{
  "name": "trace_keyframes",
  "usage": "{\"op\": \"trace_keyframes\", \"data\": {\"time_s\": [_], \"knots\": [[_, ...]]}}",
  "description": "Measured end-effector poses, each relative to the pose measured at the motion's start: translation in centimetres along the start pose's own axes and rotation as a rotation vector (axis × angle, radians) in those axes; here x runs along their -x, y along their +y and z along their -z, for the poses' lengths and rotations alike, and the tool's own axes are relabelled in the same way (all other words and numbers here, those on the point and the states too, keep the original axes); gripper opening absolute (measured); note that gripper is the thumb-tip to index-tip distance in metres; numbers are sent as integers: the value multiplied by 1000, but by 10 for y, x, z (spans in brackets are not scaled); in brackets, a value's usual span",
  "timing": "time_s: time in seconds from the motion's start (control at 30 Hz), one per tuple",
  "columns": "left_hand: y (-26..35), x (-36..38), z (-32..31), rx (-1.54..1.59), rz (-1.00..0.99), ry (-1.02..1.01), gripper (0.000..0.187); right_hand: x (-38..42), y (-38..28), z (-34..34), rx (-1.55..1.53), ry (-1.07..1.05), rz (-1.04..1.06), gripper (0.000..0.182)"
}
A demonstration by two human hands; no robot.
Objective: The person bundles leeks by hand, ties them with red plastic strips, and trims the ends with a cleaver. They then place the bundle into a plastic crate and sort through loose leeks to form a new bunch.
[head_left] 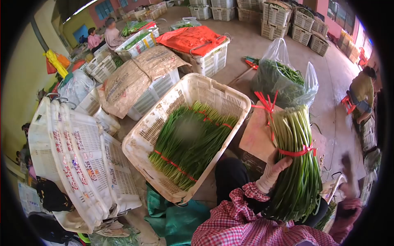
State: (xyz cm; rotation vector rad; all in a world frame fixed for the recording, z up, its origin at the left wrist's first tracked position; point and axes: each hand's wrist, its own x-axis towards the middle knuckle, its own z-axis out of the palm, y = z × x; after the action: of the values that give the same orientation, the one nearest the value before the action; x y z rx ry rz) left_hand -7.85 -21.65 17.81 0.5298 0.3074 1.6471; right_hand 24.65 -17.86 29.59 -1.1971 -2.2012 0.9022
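Note:
My left hand [276,171], thumb laid along the stalks, grips a thick bundle of garlic chives [298,164]. Its pale cut ends point up and away, and its dark green leaves hang over my lap. A red tie [301,151] circles the bundle just above the hand. To the right of the bundle, my right hand [349,176] is smeared by motion, so its fingers do not show clearly. Loose red ties [269,107] stick up beside the bundle at a cardboard-topped box [255,137]. More tied chives [188,139] lie in a dirty white plastic crate [137,141] on my left.
Nested white crates [82,164] lean at far left. Brown sacking [137,74] and a red sheet [191,39] cover crates ahead. A clear bag of greens [283,80] and a broom [246,69] are on the floor. A person [363,92] sits at right; stacked crates [275,18] stand behind.

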Motion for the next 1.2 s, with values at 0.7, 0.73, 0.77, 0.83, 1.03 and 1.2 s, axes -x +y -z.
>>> {"op": "trace_keyframes", "data": {"time_s": [0.7, 0.73, 0.77, 0.83, 1.03, 1.2], "knots": [[288, -68, 180, -2450, -413, 650, 68, 7, 93, -179, -269, -479, -764, 38], [270, -83, 210, -2493, -279, 637, 70, 14, 103, -181, -248, -502, -765, 41], [250, -98, 239, -2530, -147, 620, 71, 20, 111, -184, -228, -524, -765, 44], [204, -130, 282, -2563, 99, 555, 71, 33, 121, -191, -405, -489, -894, 40], [61, -180, 411, -2411, 584, 572, 64, 32, 134, -209, -550, -487, -1050, 43], [70, -184, 411, -2348, 626, 681, 60, 42, 161, -225, -578, -558, -1221, 43]]}}
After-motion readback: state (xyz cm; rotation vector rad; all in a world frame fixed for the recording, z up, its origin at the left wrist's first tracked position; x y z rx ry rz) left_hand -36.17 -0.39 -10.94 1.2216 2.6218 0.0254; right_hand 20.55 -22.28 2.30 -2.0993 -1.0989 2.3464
